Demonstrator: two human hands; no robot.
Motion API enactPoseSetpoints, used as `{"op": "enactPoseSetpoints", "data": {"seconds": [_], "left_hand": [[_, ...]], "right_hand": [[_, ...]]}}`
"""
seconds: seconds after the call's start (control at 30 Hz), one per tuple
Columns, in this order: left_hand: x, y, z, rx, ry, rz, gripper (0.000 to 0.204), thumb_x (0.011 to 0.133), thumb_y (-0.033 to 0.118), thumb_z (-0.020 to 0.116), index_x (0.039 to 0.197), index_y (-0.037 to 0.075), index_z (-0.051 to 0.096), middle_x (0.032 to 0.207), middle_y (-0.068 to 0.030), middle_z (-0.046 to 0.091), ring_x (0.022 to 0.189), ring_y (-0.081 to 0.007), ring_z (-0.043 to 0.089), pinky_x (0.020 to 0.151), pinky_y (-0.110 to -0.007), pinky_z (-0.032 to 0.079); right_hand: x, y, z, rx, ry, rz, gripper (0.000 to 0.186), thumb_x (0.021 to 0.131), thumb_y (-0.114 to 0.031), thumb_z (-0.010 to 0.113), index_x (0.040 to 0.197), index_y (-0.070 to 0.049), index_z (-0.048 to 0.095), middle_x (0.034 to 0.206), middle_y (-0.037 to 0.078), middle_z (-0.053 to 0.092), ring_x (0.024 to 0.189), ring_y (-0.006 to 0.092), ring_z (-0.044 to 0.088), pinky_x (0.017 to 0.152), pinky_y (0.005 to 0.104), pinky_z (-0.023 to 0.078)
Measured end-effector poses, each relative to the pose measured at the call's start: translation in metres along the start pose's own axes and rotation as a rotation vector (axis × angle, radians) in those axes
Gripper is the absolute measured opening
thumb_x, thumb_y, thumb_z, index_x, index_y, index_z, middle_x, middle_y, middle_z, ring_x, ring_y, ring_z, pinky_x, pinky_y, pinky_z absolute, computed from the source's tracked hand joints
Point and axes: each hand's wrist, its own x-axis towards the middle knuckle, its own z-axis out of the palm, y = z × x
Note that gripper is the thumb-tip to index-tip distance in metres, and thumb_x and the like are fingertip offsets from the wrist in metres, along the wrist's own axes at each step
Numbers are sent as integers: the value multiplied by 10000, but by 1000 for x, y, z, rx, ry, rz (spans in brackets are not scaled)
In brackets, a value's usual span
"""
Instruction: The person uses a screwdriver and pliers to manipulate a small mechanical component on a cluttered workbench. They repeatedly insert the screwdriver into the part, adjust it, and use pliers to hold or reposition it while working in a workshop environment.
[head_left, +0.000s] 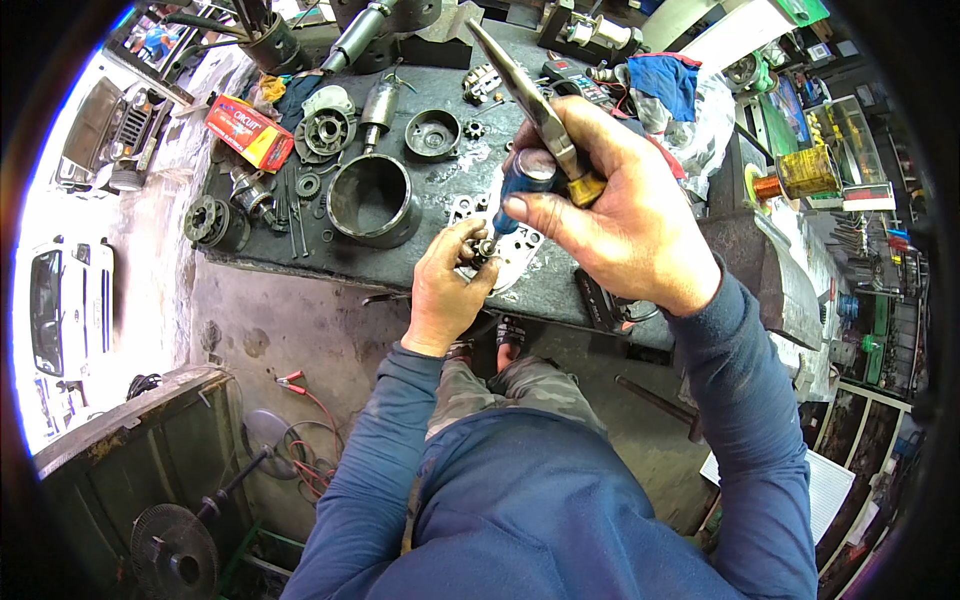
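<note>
My right hand (630,210) is closed around the blue handle of a screwdriver (527,178), which points down toward the bench. The same hand also grips a long metal tool with a yellow grip (585,190), which looks like pliers and slants up to the left. Below the screwdriver, my left hand (447,285) pinches a small dark metal part (482,250); its fingers partly cover it. This part sits over a pale metal plate with holes (520,258), near the bench's front edge. The screwdriver tip seems to meet the part, but contact cannot be made out.
On the dark workbench (270,250), left of my hands, stand a wide metal ring housing (372,200), a shallow round cover (433,134), an armature (380,105) and a red-yellow box (249,134). A blue cloth (664,85) lies back right. A black tool (600,300) rests at the front edge.
</note>
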Motion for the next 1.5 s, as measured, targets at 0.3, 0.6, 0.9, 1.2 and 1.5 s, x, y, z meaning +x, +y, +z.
{"op": "enactPoseSetpoints", "data": {"seconds": [0.3,0.6,0.9,1.2,1.5], "left_hand": [[5,7,-5,10,-21,63,358,799,19,840,1137,-8,723,1061,-137,711,950,-277,712,843,-353,572],[5,7,-3,-18,3,148,269,812,11,849,1067,23,765,1075,-123,719,1009,-291,715,878,-374,574],[8,11,-6,-54,-39,-48,744,729,95,913,1396,41,588,1113,-146,686,950,-336,689,868,-407,576],[18,17,8,-209,-61,446,591,871,229,854,1363,31,595,1136,-168,697,1009,-352,714,890,-414,570],[24,-17,23,-211,-126,644,258,940,106,714,1137,46,558,908,-157,607,766,-417,617,702,-482,503]], "right_hand": [[-16,1,1,79,-37,-3,405,890,-83,846,1231,-14,639,1136,64,653,1072,158,630,980,323,515],[-32,-1,0,50,-39,-24,447,876,-80,846,1263,3,637,1163,91,686,1105,189,642,1014,340,498],[-50,2,5,-47,22,-167,497,824,-83,876,1256,-1,644,1046,133,715,940,295,735,852,371,567],[-57,-11,12,-118,-37,-139,499,818,15,867,1248,13,614,1171,190,728,1082,320,725,951,420,561],[-55,-19,29,-217,23,-282,540,821,-80,873,1284,-12,604,1156,201,708,998,416,722,862,446,591]]}}
